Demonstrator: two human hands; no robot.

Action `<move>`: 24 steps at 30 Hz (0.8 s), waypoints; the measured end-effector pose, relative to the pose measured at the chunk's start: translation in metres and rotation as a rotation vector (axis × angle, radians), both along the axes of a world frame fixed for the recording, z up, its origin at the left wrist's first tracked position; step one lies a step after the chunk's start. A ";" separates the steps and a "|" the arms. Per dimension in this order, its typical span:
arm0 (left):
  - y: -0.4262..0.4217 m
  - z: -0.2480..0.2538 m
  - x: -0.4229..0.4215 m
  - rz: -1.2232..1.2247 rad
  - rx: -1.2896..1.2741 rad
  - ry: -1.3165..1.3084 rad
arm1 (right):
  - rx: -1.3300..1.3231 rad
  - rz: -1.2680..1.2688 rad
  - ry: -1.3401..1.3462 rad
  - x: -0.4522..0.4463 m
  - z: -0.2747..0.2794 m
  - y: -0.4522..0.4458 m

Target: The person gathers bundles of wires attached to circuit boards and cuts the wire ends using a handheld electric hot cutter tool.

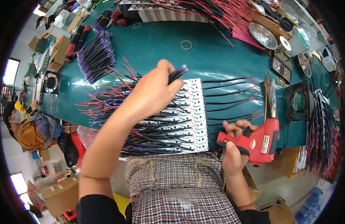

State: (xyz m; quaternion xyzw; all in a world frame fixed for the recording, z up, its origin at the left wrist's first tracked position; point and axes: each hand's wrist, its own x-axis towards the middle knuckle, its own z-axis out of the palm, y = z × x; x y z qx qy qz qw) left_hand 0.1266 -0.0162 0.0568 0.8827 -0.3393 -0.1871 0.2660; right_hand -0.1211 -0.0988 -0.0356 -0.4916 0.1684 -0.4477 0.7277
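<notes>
My left hand (152,89) is closed round a small bundle of black wires (176,74), their tips pointing right and up. It is above the white circuit boards (196,115), which lie in a panel at the table's front edge. Many black wires with red and blue ends spread left from the boards, and a sparser row of black wires (228,91) runs right. My right hand (235,155) grips the handle of a red soldering gun (264,143), whose metal tip points away from me, right of the boards.
Wire bundles (96,56) lie at the back left. Stacked boards with red wires (172,15) are at the back. Metal dishes (262,36) and a black fan (299,101) stand on the right. A co-worker (30,130) sits at the far left.
</notes>
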 end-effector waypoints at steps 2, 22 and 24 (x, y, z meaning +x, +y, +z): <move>-0.007 0.013 0.005 -0.181 0.025 0.092 | -0.032 0.032 0.115 -0.007 0.010 0.001; -0.021 -0.039 0.035 -0.313 -0.089 -0.137 | -0.322 0.185 0.837 -0.025 0.040 0.010; -0.021 -0.041 0.034 -0.311 -0.081 -0.142 | -0.337 0.208 0.862 -0.019 0.041 0.010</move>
